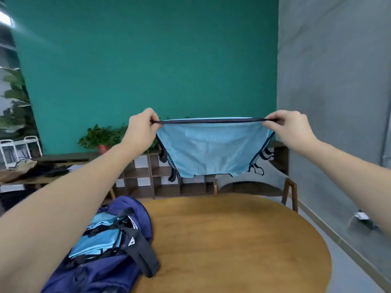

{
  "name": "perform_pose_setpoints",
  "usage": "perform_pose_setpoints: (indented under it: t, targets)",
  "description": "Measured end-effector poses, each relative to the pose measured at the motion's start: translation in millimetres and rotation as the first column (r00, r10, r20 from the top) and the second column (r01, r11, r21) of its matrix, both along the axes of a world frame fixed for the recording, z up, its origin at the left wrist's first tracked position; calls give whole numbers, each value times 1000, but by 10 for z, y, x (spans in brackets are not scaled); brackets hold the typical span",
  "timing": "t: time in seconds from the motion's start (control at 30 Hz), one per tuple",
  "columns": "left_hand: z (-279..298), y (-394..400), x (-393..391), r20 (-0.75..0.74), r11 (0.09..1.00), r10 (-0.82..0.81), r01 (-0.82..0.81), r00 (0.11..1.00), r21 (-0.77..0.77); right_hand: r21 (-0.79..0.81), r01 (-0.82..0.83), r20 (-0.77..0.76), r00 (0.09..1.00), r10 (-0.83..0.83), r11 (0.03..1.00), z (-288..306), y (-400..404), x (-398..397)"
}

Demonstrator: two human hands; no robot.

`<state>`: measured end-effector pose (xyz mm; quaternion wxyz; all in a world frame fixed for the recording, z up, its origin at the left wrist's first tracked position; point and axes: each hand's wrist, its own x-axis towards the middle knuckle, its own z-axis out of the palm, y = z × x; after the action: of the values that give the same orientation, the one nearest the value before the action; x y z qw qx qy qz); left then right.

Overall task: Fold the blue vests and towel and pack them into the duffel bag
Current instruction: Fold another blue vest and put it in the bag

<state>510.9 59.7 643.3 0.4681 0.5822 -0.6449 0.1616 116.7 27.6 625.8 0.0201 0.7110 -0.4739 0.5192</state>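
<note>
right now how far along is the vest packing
Done: folded light blue fabric already lies inside the open duffel bag at the left edge of the wooden table. In hand: the left hand and right hand pinch the top edge of one blue vest, held up stretched in the air, not yet folded. Left: fold it and pack it. No towel is identifiable.

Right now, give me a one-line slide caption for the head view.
Both hands, left hand and right hand, hold a blue vest stretched above the wooden table, beside the open duffel bag.
</note>
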Motion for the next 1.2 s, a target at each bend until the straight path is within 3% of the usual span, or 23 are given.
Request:
perform_pose_setpoints:
  t: [0.17, 0.3, 0.43, 0.57, 0.8, 1.0, 1.2]
  targets:
    - [-1280, 797, -130, -6, 977, -51, 52, 999, 208, 263, -14, -148, 988, 54, 965, -1136, 671, -193]
    - [-2437, 1388, -207, -46, 869, -138, 143, 989, 474, 525, 64, -373, 913, 162, 849, -2102, 1156, -382]
    - [-3105, 1769, -264, -95, 775, -164, 188, 982, 604, 662, 122, -399, 892, 211, 739, -2683, 1493, -572]
    - [-3172, 1866, -362, -150, 782, -169, 225, 974, 582, 674, 107, -360, 912, 198, 731, -2678, 1660, -631]
    - [-2777, 1589, -419, -223, 864, -177, 260, 959, 432, 624, 57, -248, 960, 128, 780, -2334, 1441, -683]
    - [-2454, 837, -421, -259, 921, -200, 272, 945, 279, 536, 68, -178, 983, 34, 842, -2092, 771, -645]
    - [-2469, -306, -423, -247, 928, -101, 181, 964, 326, 515, 57, -110, 994, 0, 856, -2183, -254, -443]
